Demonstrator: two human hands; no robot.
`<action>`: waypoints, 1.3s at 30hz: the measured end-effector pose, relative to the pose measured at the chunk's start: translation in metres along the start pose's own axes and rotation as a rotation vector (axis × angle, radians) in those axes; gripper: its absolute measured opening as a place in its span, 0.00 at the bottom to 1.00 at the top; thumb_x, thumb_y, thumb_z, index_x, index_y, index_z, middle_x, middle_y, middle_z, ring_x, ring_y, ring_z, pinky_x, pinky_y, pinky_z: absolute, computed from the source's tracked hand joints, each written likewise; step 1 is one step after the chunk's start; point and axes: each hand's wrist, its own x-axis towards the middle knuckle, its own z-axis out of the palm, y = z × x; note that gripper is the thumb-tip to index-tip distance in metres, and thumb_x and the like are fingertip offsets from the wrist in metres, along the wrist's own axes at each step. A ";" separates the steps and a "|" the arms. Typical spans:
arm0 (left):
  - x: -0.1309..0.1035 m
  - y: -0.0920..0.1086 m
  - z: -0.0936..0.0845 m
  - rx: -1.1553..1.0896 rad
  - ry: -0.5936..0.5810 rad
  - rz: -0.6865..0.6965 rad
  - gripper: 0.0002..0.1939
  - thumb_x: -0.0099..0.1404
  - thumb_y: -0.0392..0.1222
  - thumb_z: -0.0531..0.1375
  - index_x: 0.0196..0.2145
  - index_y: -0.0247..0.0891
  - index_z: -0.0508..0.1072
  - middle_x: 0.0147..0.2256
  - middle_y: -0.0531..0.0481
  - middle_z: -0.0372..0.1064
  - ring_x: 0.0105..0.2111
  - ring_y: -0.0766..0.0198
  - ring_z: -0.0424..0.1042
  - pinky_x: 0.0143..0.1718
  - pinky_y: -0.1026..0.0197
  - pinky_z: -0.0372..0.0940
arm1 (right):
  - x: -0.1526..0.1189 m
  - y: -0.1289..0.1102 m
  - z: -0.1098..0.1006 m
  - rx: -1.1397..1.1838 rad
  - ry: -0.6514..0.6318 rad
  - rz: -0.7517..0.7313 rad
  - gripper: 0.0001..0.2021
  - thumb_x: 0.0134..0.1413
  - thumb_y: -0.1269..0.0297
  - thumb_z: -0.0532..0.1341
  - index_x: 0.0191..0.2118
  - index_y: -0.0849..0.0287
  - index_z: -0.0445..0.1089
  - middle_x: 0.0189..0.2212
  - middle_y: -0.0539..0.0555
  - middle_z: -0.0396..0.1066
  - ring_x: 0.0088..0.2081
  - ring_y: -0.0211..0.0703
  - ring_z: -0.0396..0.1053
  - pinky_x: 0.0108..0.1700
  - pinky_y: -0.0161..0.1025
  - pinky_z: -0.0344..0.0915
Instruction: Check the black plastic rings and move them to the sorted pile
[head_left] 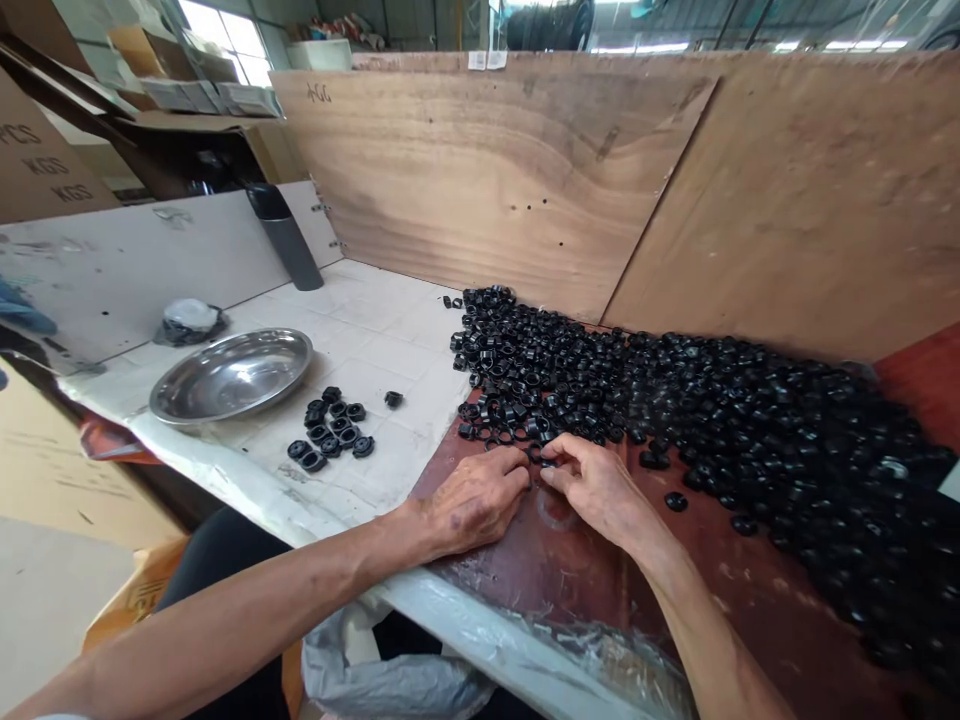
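Note:
Both hands meet at the near edge of a long heap of small black plastic parts (570, 370), over a dark red board (592, 570). My left hand (480, 495) has its fingers curled together, and a bit of black shows at its fingertips. Opposite it, my right hand (592, 485) pinches with thumb and index finger at a small black part (535, 453). How far each hand grips that part is hard to make out. A small group of black parts (330, 430) lies on the white surface to the left.
A shallow metal bowl (232, 375) sits on the white tabletop (375, 310) at the left. Behind it are a dark bottle (289, 240) and a plastic-wrapped bundle (190, 320). Wooden panels (487, 170) wall off the back. A plastic bag (390, 670) hangs below the front edge.

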 end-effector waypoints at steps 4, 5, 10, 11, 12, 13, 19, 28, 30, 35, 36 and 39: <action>-0.005 -0.002 0.001 -0.038 0.032 0.103 0.10 0.71 0.32 0.51 0.34 0.35 0.71 0.44 0.43 0.74 0.40 0.58 0.73 0.41 0.58 0.69 | 0.001 0.000 0.003 0.020 -0.017 -0.018 0.10 0.55 0.65 0.59 0.41 0.56 0.75 0.33 0.52 0.76 0.33 0.44 0.72 0.35 0.38 0.63; -0.006 -0.002 0.001 -0.055 0.042 0.108 0.10 0.70 0.33 0.51 0.34 0.35 0.71 0.43 0.43 0.74 0.39 0.58 0.73 0.40 0.58 0.69 | 0.001 0.001 0.003 0.033 -0.024 0.001 0.10 0.55 0.65 0.60 0.41 0.57 0.75 0.31 0.51 0.76 0.32 0.44 0.72 0.34 0.38 0.63; -0.004 -0.004 -0.003 -0.360 0.137 -0.124 0.05 0.65 0.33 0.57 0.30 0.36 0.70 0.35 0.45 0.73 0.34 0.60 0.72 0.37 0.59 0.67 | 0.001 0.000 0.001 0.190 -0.048 0.121 0.09 0.56 0.61 0.63 0.42 0.57 0.72 0.27 0.49 0.75 0.30 0.43 0.73 0.32 0.36 0.64; -0.002 -0.004 -0.006 -0.512 0.159 -0.247 0.04 0.64 0.34 0.58 0.30 0.36 0.70 0.34 0.47 0.73 0.33 0.61 0.72 0.35 0.60 0.67 | 0.001 -0.001 0.001 0.242 -0.053 0.115 0.09 0.57 0.60 0.64 0.43 0.56 0.72 0.29 0.49 0.76 0.31 0.42 0.73 0.33 0.36 0.65; 0.000 -0.004 -0.008 -0.697 0.180 -0.370 0.02 0.63 0.35 0.60 0.32 0.36 0.70 0.34 0.48 0.73 0.32 0.63 0.72 0.34 0.61 0.66 | 0.001 -0.002 0.002 0.299 -0.054 0.095 0.10 0.58 0.59 0.64 0.43 0.56 0.72 0.31 0.49 0.77 0.33 0.42 0.74 0.35 0.36 0.66; 0.002 -0.004 -0.011 -0.896 0.194 -0.477 0.03 0.63 0.36 0.62 0.33 0.36 0.70 0.34 0.49 0.73 0.31 0.65 0.72 0.33 0.62 0.66 | 0.001 -0.004 0.003 0.355 -0.049 0.064 0.10 0.58 0.59 0.65 0.43 0.55 0.72 0.34 0.50 0.78 0.36 0.42 0.75 0.37 0.36 0.68; 0.008 -0.004 -0.023 -1.519 0.193 -0.625 0.18 0.61 0.42 0.69 0.46 0.35 0.72 0.37 0.48 0.76 0.36 0.65 0.75 0.41 0.61 0.68 | -0.004 -0.013 0.009 0.484 0.071 -0.041 0.10 0.58 0.58 0.68 0.42 0.54 0.74 0.37 0.51 0.79 0.38 0.43 0.76 0.41 0.35 0.71; 0.005 0.000 -0.022 -1.444 0.230 -0.554 0.17 0.63 0.46 0.69 0.46 0.34 0.75 0.40 0.45 0.78 0.39 0.62 0.77 0.45 0.58 0.70 | -0.006 -0.017 0.010 0.332 0.185 -0.157 0.09 0.60 0.57 0.66 0.42 0.54 0.77 0.38 0.53 0.79 0.39 0.45 0.77 0.42 0.37 0.73; 0.005 0.001 -0.022 -1.395 0.263 -0.522 0.16 0.64 0.45 0.68 0.46 0.34 0.75 0.41 0.45 0.77 0.40 0.61 0.77 0.46 0.58 0.70 | -0.006 -0.017 0.011 0.324 0.225 -0.178 0.09 0.60 0.57 0.66 0.44 0.54 0.76 0.38 0.53 0.79 0.38 0.44 0.77 0.41 0.36 0.73; 0.003 -0.001 -0.017 -1.230 0.333 -0.416 0.13 0.67 0.43 0.65 0.47 0.36 0.76 0.45 0.44 0.76 0.44 0.59 0.76 0.47 0.57 0.72 | -0.006 -0.017 0.013 0.170 0.271 -0.243 0.08 0.64 0.56 0.63 0.39 0.53 0.76 0.33 0.52 0.79 0.33 0.44 0.77 0.37 0.36 0.73; 0.002 -0.002 -0.016 -1.194 0.344 -0.397 0.13 0.68 0.43 0.64 0.47 0.36 0.76 0.46 0.44 0.76 0.45 0.58 0.76 0.48 0.57 0.72 | -0.006 -0.018 0.014 0.166 0.268 -0.245 0.09 0.64 0.55 0.62 0.39 0.53 0.76 0.32 0.52 0.79 0.31 0.43 0.77 0.35 0.36 0.73; 0.001 -0.004 -0.014 -1.118 0.360 -0.376 0.13 0.68 0.43 0.64 0.48 0.37 0.76 0.47 0.43 0.75 0.45 0.58 0.76 0.49 0.56 0.73 | -0.006 -0.019 0.016 0.178 0.269 -0.244 0.09 0.66 0.56 0.61 0.39 0.54 0.75 0.29 0.51 0.79 0.27 0.42 0.77 0.31 0.34 0.72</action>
